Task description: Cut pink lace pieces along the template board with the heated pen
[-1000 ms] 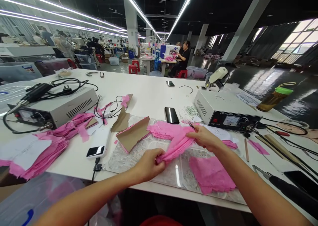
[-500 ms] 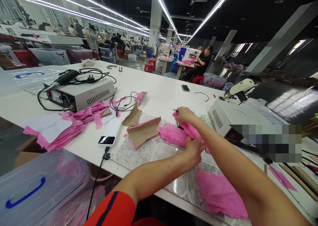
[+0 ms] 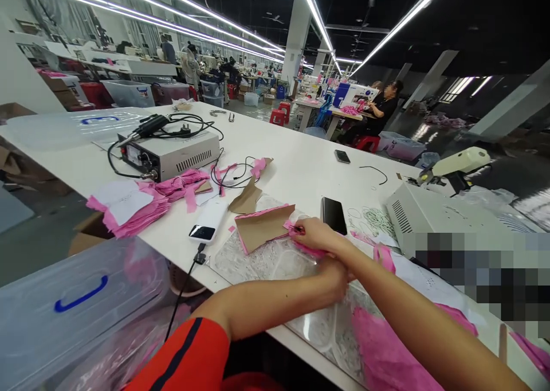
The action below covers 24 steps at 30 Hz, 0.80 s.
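Note:
My right hand (image 3: pixel 314 234) is closed at the edge of a pink fabric piece (image 3: pixel 307 250), beside the brown card. A small dark, thin thing shows at its fingertips, too small to name. Under the right wrist lies my left hand (image 3: pixel 336 277), smeared, with its fingers hidden. The brown card with pink edging (image 3: pixel 264 226) rests on a clear plastic sheet (image 3: pixel 244 262). Nearer my body is another pink fabric piece (image 3: pixel 387 345), partly behind my right forearm.
A black phone (image 3: pixel 334 215) lies just beyond my hands, near pale green loops (image 3: pixel 378 220). At left are a white power bank (image 3: pixel 210 222), stacked pink fabric (image 3: pixel 133 216) and a grey control box (image 3: pixel 180 156). Another box (image 3: pixel 447 207) stands at right. A lidded bin (image 3: pixel 81 316) sits below left.
My right hand has moved down and left to the brown card's edge. The black phone is now uncovered. The whole view has turned a little left.

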Tool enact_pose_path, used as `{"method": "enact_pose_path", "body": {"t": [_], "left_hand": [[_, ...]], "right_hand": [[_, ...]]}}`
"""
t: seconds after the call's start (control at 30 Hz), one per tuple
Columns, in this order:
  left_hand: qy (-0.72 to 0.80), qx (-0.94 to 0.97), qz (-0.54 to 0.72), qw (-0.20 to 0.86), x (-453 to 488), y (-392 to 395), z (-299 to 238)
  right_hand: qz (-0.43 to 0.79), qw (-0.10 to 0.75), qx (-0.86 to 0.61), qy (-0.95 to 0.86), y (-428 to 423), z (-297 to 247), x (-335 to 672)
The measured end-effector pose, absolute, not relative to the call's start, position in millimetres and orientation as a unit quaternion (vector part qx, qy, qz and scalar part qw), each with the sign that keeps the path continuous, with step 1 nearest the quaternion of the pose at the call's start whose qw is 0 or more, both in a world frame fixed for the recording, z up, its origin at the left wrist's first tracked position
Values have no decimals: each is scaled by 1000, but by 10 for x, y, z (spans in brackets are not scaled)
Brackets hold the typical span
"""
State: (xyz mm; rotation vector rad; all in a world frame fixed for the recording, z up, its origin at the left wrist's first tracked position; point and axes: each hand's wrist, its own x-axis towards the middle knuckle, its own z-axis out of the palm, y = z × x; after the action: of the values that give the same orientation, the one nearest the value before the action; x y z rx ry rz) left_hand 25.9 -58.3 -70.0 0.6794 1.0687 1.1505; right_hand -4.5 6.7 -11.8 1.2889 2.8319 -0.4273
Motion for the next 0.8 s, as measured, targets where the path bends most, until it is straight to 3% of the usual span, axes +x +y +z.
{"method": "enact_pose_path", "body": {"t": [0.17, 0.27, 0.37, 0.57, 0.8], "left_hand": [[478, 382, 457, 645, -373, -1122, -622], [541, 689, 377, 302, -1037, -1312, -496], [631, 730, 244, 95, -1624, -1343, -408], [672, 700, 223, 87, -2049, -1288, -514], [698, 613, 350, 124, -2311, -1165, -397]], "right_hand": [[-177, -83, 426, 883, 5, -117, 61], [-204, -114, 426, 874, -50, -128, 71], [-226, -127, 411, 874, -120, -192, 18], [-243, -156, 424, 858, -71, -306, -137], [-248, -221, 473, 816, 84, -302, -185]]}}
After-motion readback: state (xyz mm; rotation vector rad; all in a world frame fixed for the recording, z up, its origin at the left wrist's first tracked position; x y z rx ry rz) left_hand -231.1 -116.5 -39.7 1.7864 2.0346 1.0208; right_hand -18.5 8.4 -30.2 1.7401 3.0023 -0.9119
